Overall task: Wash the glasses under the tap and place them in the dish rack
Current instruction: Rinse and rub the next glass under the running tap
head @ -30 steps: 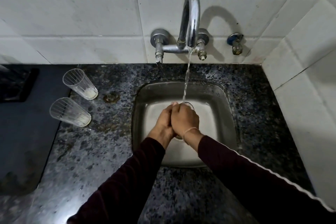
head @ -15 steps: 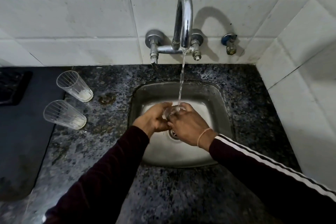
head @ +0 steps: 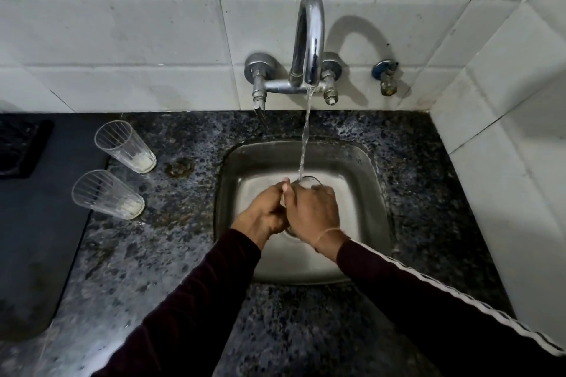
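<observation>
Both hands meet over the sink (head: pixel 372 193): the right hand (head: pixel 312 213) wraps around a glass (head: pixel 309 182), only its rim showing beyond the fingers on the far side, and the left hand (head: pixel 265 211) grips it from the left. Water (head: pixel 304 138) from the tap (head: pixel 307 40) falls into that rim. Well to the left, on the speckled counter (head: pixel 183 242), two more glasses stand apart, a far one (head: pixel 124 147) and a near one (head: pixel 107 194), each with whitish residue at the bottom.
</observation>
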